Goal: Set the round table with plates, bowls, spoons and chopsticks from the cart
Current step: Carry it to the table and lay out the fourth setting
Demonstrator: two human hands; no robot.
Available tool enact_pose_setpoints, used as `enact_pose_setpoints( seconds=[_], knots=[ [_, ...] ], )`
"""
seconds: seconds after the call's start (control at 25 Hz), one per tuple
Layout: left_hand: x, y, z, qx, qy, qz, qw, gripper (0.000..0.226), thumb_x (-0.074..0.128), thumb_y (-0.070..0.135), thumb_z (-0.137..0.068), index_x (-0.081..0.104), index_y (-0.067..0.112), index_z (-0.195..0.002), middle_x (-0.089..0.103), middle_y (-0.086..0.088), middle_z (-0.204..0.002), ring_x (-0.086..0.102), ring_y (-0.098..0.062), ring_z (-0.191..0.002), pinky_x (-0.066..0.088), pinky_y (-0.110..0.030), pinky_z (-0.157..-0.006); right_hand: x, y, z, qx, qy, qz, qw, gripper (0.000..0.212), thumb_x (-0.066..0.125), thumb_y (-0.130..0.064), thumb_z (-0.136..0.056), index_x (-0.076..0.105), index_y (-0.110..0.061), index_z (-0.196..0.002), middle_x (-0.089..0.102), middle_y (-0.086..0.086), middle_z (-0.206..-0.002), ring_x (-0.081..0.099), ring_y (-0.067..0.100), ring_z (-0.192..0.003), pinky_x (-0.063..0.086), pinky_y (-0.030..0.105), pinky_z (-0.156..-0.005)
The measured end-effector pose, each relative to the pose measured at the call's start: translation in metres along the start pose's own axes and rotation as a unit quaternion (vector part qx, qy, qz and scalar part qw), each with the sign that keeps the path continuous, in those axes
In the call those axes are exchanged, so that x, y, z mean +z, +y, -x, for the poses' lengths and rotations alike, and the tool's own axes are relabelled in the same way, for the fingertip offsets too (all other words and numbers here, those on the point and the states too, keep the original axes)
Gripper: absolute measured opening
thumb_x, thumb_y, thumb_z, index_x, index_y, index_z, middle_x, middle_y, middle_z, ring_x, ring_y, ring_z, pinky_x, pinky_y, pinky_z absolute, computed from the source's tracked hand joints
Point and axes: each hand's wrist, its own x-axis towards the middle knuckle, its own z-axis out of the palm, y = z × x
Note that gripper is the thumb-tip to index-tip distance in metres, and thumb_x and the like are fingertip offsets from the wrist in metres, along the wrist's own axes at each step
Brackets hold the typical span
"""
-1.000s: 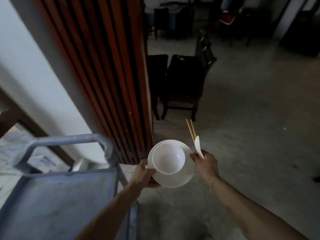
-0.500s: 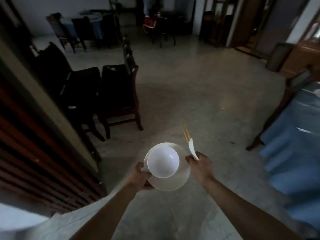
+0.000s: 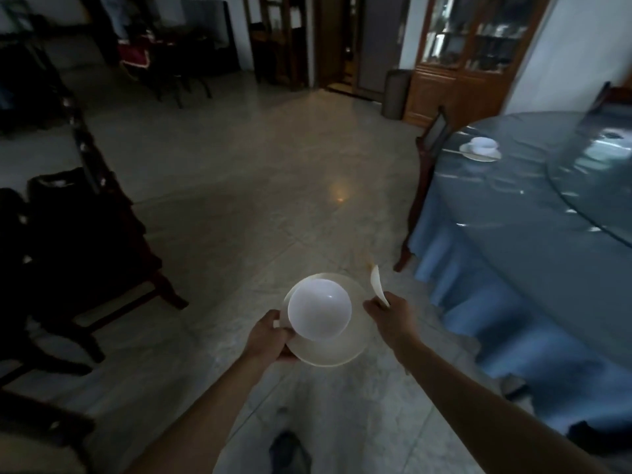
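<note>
My left hand (image 3: 270, 336) grips the left rim of a white plate (image 3: 342, 354) with a white bowl (image 3: 319, 309) standing on it, held over the floor in front of me. My right hand (image 3: 388, 318) holds a white spoon (image 3: 376, 283) and chopsticks, whose blurred tips barely show above the spoon. The round table (image 3: 513, 213) with its blue cloth and glass turntable (image 3: 595, 165) is at the right. On its far edge stands another plate with a bowl (image 3: 480, 150). The cart is out of view.
Dark wooden chairs (image 3: 85, 234) stand at the left. A chair (image 3: 427, 159) is tucked against the round table's left side. A wooden glass-front cabinet (image 3: 475, 56) and a grey bin (image 3: 396, 94) stand at the back. Open tiled floor lies ahead.
My view has swung right, away from the cart and the slatted screen, and the round table has come into view. Both hands keep the same hold on the tableware.
</note>
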Motion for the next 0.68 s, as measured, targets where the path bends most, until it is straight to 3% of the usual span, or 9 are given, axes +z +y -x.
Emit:
enact_pose_setpoints(
  seconds=[0.08,0.36,0.68],
  knots=[
    [0.009,0.018,-0.030,0.002,-0.028,-0.008,1.000,0.031,0.062,-0.002,-0.079,0.060,0.022,-0.099,0.069,-0.017,-0.101,0.075,-0.030,-0.065,0.060,-0.042,-0.052,-0.002,-0.003,-0.021,0.009,0.021,-0.001,1.000,0.011,0.064,-0.029,-0.088,0.067,-0.018,-0.087,0.070,0.006,-0.080,0.066,0.023,-0.075,0.055,0.041,-0.071],
    [0.022,0.097,-0.145,0.013,-0.114,-0.077,0.990,0.036,0.056,-0.002,-0.086,0.055,0.013,-0.119,0.065,-0.018,-0.111,0.073,-0.030,-0.078,0.061,-0.041,-0.056,0.012,-0.039,-0.112,0.056,0.089,-0.020,0.994,0.007,0.061,-0.027,-0.092,0.065,-0.022,-0.090,0.069,-0.001,-0.082,0.066,0.015,-0.075,0.049,0.025,-0.059],
    [0.028,0.181,-0.265,0.048,-0.164,-0.140,0.975,0.038,0.058,0.003,-0.086,0.055,0.016,-0.121,0.067,-0.013,-0.103,0.073,-0.026,-0.074,0.060,-0.037,-0.053,0.032,-0.085,-0.213,0.090,0.128,-0.048,0.986,0.006,0.061,-0.027,-0.093,0.062,-0.027,-0.087,0.067,-0.004,-0.081,0.066,0.009,-0.072,0.046,0.020,-0.056]
  ],
)
